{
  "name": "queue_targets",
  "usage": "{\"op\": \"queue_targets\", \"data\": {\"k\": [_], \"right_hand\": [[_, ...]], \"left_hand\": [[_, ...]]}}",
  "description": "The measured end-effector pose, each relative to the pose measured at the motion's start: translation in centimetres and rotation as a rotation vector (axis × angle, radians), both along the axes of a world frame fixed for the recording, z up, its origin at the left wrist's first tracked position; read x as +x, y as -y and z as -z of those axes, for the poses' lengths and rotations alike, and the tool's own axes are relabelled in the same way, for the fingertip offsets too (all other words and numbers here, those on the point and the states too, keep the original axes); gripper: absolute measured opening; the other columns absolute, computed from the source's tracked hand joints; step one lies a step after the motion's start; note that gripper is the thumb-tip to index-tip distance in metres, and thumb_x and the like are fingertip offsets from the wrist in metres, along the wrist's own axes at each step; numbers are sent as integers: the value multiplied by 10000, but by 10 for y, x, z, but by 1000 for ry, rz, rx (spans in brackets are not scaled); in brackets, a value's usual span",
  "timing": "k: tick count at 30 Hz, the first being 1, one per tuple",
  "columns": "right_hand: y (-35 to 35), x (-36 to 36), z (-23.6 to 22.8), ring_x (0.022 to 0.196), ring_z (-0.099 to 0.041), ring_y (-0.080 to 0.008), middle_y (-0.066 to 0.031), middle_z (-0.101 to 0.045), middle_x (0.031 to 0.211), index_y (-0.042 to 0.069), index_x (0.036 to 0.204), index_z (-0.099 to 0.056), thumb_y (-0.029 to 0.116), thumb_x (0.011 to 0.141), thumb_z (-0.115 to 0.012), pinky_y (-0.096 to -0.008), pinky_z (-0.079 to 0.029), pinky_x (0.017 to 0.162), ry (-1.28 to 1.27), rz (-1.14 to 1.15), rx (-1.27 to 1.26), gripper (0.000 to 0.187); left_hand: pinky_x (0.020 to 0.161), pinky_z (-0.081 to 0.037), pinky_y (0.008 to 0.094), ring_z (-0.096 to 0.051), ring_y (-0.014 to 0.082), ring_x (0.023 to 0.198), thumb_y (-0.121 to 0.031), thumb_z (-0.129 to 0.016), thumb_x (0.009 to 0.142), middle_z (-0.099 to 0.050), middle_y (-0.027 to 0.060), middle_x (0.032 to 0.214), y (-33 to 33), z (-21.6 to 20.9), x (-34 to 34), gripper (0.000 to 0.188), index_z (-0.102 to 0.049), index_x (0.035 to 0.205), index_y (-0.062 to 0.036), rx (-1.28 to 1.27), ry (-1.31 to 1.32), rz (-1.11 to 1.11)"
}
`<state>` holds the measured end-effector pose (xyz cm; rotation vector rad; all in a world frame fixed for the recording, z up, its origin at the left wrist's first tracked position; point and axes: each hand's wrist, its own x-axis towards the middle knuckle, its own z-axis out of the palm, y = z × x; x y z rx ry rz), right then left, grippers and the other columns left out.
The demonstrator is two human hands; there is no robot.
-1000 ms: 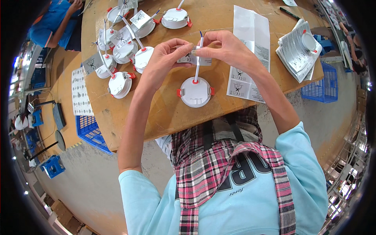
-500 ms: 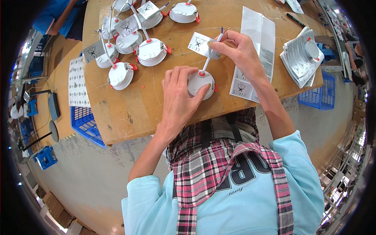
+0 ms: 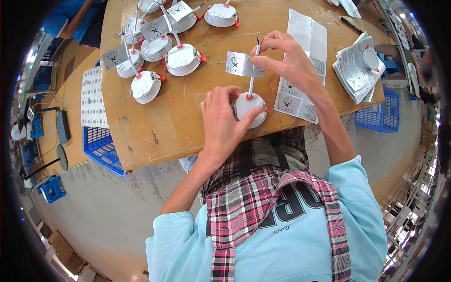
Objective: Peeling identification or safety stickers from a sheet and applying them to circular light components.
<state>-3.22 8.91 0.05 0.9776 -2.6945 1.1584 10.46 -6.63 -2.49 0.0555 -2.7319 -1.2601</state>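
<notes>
A round white lamp fitting [image 3: 253, 109] with red clips lies near the front edge of the wooden table [image 3: 159, 122]. My left hand [image 3: 224, 123] covers and grips its left side. A thin white cable [image 3: 251, 84] rises from its middle. My right hand [image 3: 286, 60] pinches that cable near the top, together with a grey label [image 3: 240, 64] stuck to it.
Several finished white fittings [image 3: 159, 56] with labelled cables lie at the table's far left. A folded leaflet [image 3: 303, 66] sits under my right wrist, a leaflet stack [image 3: 359, 66] with a fitting at the right. Blue crates [image 3: 101, 148] stand on the floor. Another person [image 3: 70, 19] is top left.
My left hand left the label, dropped onto the fitting and pulled it toward the table's front edge. My right hand kept hold of the cable with the label on it.
</notes>
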Motion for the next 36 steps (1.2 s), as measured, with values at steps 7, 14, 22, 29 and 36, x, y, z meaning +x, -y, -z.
{"op": "queue_targets", "data": {"k": [7, 14, 22, 29, 36], "right_hand": [[1, 10, -28, 840, -473, -165, -9, -514, 791, 87, 809, -712, 221, 733, -744, -303, -385, 766, 285, -108, 45, 158], [-3, 11, -24, 815, -450, -153, 18, -486, 761, 90, 788, -703, 182, 694, -775, -302, -385, 739, 243, -246, -91, 150], [-7, 10, -22, 817, -450, -143, 25, -504, 783, 73, 767, -677, 168, 700, -789, -296, -377, 769, 308, -250, -126, 162], [-10, 14, -2, 841, -481, -120, 3, -587, 803, 42, 800, -672, 80, 761, -730, -288, -403, 794, 391, -157, -322, 80], [-2, 25, 8, 860, -584, -104, -22, -646, 884, 32, 894, -667, 86, 813, -703, -248, -468, 775, 604, -71, -536, 104]], "left_hand": [[895, -462, 319, -569, 181, 1039, -95, -487, 911, -584, 117, 1180, 50, 15, -44, 361, -449, 1241, 47, 991, 105, -40], [983, -417, 314, -531, 176, 1154, -82, -565, 823, -528, 135, 1280, 42, 2, -93, 658, -296, 1416, 12, 1195, 486, 575], [784, -479, 239, -607, 74, 898, -249, -685, 832, -642, 11, 1014, 43, 20, -105, 381, -601, 1143, -45, 1087, 559, 694], [731, -493, 225, -614, 47, 806, -211, -661, 860, -667, 1, 922, 49, 14, -89, 241, -663, 1040, -50, 1129, 458, 499], [774, -525, 228, -638, 72, 853, -164, -617, 891, -682, 38, 945, 47, 22, -79, 260, -647, 1091, -1, 1086, 332, 311]]}}
